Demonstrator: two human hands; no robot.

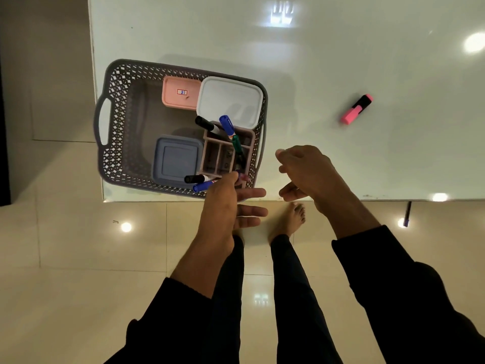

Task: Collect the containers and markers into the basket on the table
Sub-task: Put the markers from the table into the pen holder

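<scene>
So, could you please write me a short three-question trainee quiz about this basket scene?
1. True or false: the pink highlighter lies inside the grey basket.
2. Which lidded container touches the basket's far right corner: A pink, B white, C blue?
3. Fill in: the right hand holds ____.

Key: 1 false, it lies on the table, right of the basket; 2 B; 3 nothing.
</scene>
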